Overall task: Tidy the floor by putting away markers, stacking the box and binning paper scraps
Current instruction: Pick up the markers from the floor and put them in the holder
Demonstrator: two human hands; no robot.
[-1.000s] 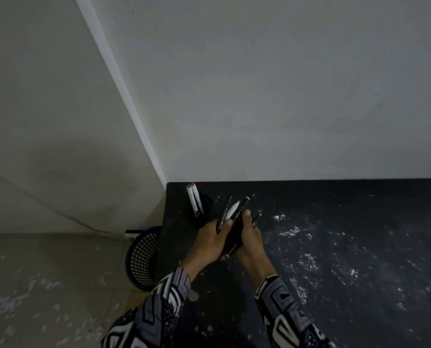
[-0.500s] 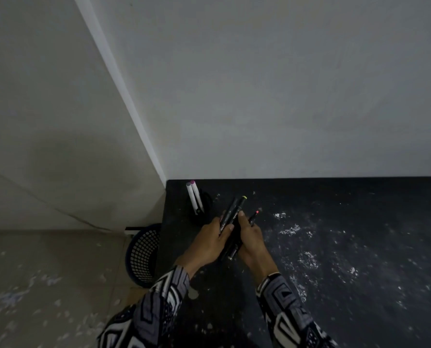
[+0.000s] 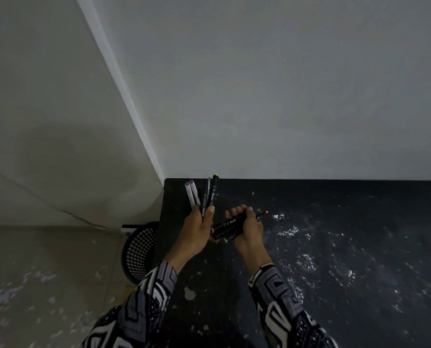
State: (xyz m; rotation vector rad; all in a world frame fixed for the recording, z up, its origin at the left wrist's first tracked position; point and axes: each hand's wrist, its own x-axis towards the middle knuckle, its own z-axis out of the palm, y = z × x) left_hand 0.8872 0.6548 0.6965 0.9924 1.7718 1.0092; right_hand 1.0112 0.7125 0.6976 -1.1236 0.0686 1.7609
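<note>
My left hand (image 3: 197,229) grips two black markers (image 3: 210,194), one with a yellow-green tip, and holds them upright beside two white markers (image 3: 192,194) standing at the black table's back left corner. Whatever holds the white markers is hidden behind my hand. My right hand (image 3: 249,228) is closed around a bundle of black markers (image 3: 230,226) lying sideways; one of them has a red tip pointing right. The two hands are slightly apart above the black table (image 3: 335,247). Small white paper scraps (image 3: 288,231) dot the tabletop.
A dark mesh waste basket (image 3: 139,252) stands on the floor against the table's left side. Paper scraps (image 3: 6,292) litter the beige floor at left. White walls meet in a corner just behind the table.
My left hand has pulled two black markers out of the bundle and lifted them up and left toward the white markers. My right hand kept the others and turned them sideways.
</note>
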